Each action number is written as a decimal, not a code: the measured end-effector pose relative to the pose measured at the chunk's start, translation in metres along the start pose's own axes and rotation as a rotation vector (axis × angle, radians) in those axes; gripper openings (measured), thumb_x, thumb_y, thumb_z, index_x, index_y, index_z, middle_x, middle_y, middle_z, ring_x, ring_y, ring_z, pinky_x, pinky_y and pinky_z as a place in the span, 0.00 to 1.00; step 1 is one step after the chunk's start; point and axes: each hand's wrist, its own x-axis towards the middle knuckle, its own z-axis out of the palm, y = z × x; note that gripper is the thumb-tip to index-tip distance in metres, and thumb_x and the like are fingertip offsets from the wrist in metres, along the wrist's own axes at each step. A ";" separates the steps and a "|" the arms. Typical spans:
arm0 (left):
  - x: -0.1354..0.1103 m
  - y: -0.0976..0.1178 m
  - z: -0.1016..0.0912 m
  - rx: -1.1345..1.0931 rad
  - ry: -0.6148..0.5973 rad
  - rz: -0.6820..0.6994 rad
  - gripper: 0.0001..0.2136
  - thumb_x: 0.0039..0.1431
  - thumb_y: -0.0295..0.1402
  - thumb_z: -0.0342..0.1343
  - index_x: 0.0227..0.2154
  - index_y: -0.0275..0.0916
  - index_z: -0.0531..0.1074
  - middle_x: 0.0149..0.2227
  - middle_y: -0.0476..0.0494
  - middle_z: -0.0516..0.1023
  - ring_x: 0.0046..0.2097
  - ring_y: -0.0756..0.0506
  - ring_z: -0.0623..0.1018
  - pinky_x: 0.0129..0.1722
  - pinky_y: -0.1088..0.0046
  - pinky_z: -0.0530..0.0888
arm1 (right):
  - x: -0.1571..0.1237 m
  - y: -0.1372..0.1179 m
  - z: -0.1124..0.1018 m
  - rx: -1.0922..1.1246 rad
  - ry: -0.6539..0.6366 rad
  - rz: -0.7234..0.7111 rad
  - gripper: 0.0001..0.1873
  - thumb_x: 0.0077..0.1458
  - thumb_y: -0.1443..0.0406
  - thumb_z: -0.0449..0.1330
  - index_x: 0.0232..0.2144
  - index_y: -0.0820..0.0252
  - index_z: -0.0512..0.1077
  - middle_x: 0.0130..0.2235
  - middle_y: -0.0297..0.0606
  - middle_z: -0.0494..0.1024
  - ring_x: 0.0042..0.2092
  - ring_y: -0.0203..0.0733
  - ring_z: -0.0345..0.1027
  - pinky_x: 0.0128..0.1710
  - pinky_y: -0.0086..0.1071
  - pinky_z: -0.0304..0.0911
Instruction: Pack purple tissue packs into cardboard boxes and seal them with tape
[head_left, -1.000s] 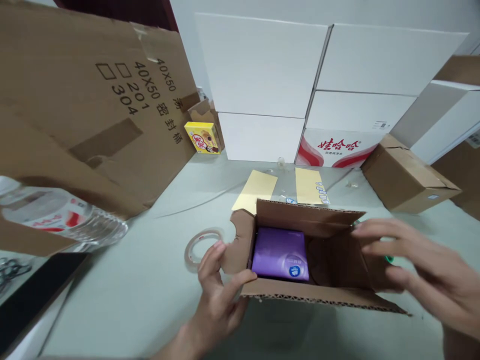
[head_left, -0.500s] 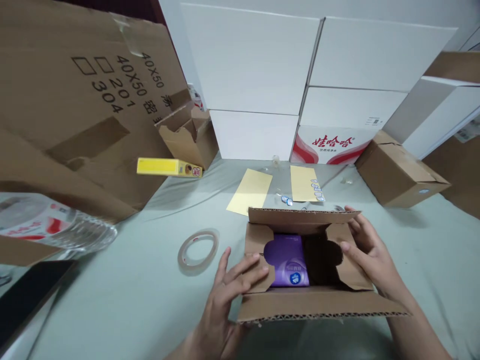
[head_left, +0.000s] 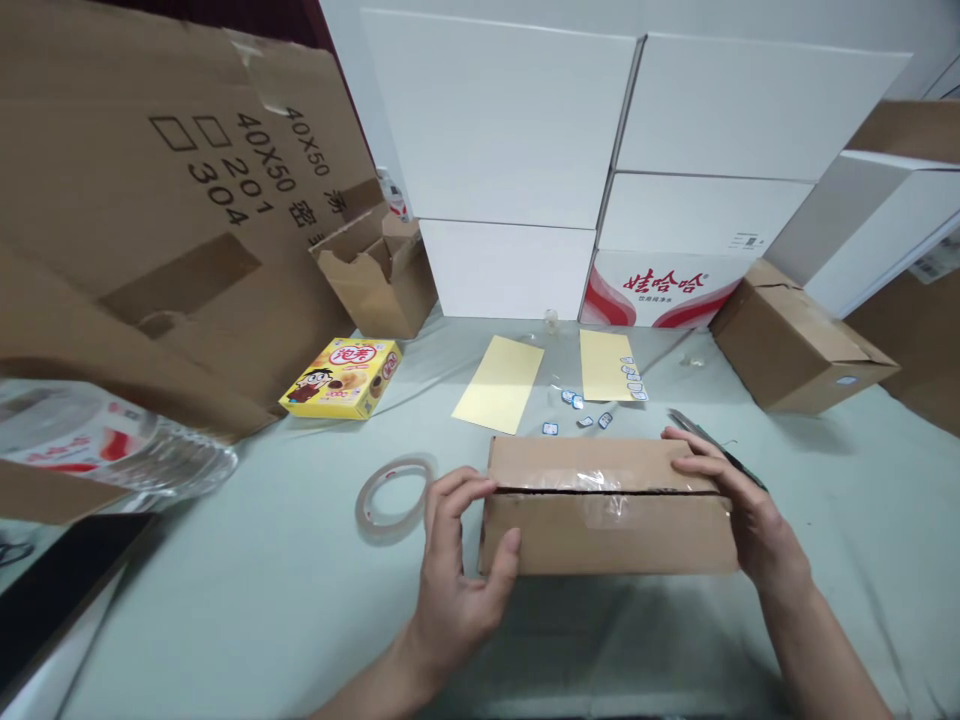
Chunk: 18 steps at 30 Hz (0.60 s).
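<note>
A brown cardboard box (head_left: 607, 540) sits low in front of me with its flaps lying flat and almost meeting. Clear tape crosses the middle of the narrow dark seam. My left hand (head_left: 461, 560) grips the box's left end, fingertips on the upper corner and thumb on the front flap. At the right end, my right hand (head_left: 750, 510) is wrapped round the side, its fingers over the top edge. The inside of the box is hidden. Left of my left hand lies a roll of clear tape (head_left: 369, 510), apart from it. Behind my right fingers is a dark-handled knife-like tool (head_left: 720, 448), partly covered.
Two pale yellow sheets (head_left: 499, 385) and several small blue-edged labels (head_left: 550, 428) lie beyond the box. A yellow snack box (head_left: 341, 380), an open carton (head_left: 375, 285) and a water bottle (head_left: 112, 440) are leftward. Another carton (head_left: 806, 340) stands right; white boxes (head_left: 517, 270) form the back.
The box was open with a purple packet inside; now a closed, taped face shows. The yellow snack box has tipped to show its printed front. Both hands still hold the cardboard box.
</note>
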 end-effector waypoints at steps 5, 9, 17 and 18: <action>0.003 -0.002 0.005 -0.029 -0.134 -0.156 0.18 0.65 0.34 0.51 0.57 0.47 0.60 0.63 0.38 0.56 0.66 0.39 0.60 0.62 0.57 0.63 | -0.004 0.001 0.004 -0.113 0.007 0.007 0.18 0.60 0.54 0.60 0.51 0.49 0.74 0.66 0.42 0.65 0.67 0.55 0.57 0.57 0.44 0.63; 0.012 -0.008 -0.014 -0.071 -0.225 -0.182 0.24 0.67 0.35 0.46 0.65 0.49 0.52 0.68 0.38 0.53 0.69 0.38 0.56 0.66 0.51 0.57 | -0.003 0.002 0.007 -0.117 0.038 0.035 0.16 0.61 0.57 0.59 0.51 0.47 0.73 0.66 0.39 0.65 0.68 0.52 0.55 0.58 0.39 0.61; -0.015 -0.066 -0.093 0.783 -0.381 -0.240 0.28 0.52 0.16 0.42 0.57 0.35 0.65 0.62 0.30 0.66 0.68 0.29 0.58 0.63 0.37 0.59 | -0.001 0.006 0.005 -0.086 0.070 0.093 0.10 0.58 0.58 0.61 0.43 0.48 0.75 0.64 0.36 0.68 0.65 0.52 0.60 0.55 0.35 0.62; -0.022 -0.074 -0.097 0.880 -0.410 -0.278 0.28 0.52 0.15 0.41 0.56 0.33 0.67 0.62 0.27 0.65 0.68 0.27 0.57 0.62 0.34 0.59 | -0.001 0.007 0.005 -0.083 0.074 0.100 0.10 0.58 0.58 0.61 0.43 0.48 0.75 0.65 0.35 0.68 0.65 0.51 0.60 0.55 0.34 0.62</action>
